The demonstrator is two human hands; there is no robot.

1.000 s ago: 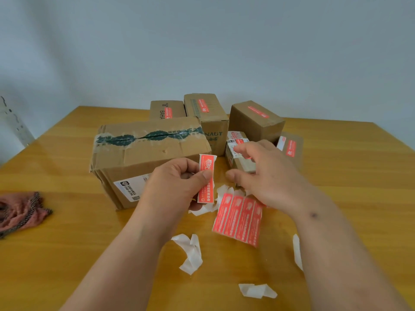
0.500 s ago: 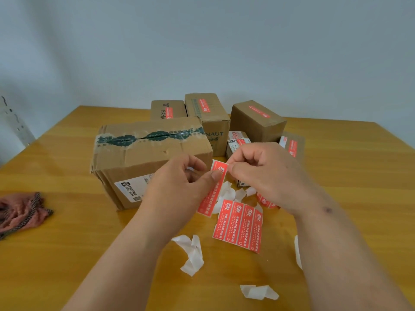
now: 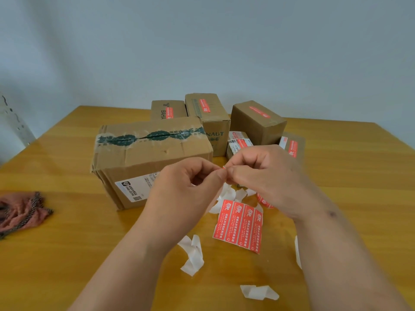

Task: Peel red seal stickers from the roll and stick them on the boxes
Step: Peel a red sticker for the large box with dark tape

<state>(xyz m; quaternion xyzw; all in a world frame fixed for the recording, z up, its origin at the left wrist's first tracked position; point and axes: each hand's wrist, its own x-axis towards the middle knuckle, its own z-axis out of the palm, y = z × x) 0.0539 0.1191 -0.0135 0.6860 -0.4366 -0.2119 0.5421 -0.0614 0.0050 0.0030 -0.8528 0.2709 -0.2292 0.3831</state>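
Observation:
My left hand (image 3: 186,187) and my right hand (image 3: 260,176) meet fingertip to fingertip above the table, both pinching one red seal sticker (image 3: 223,167); only a small red corner shows between the thumbs. A strip of several red stickers (image 3: 239,225) lies flat on the table below my hands. A large cardboard box (image 3: 152,153) with green tape stands just behind my left hand and has no red sticker in view. Several smaller boxes (image 3: 258,122) behind it carry red stickers on top.
White backing scraps (image 3: 193,254) lie on the wooden table (image 3: 67,254) near my forearms, and another scrap (image 3: 258,292) lies nearer the front. A reddish cloth (image 3: 20,212) sits at the left edge. A grey wall stands behind the table.
My right hand came over to the sticker held by my left hand and pinched its top. Both hands rose and closed together, so the sticker is now almost hidden.

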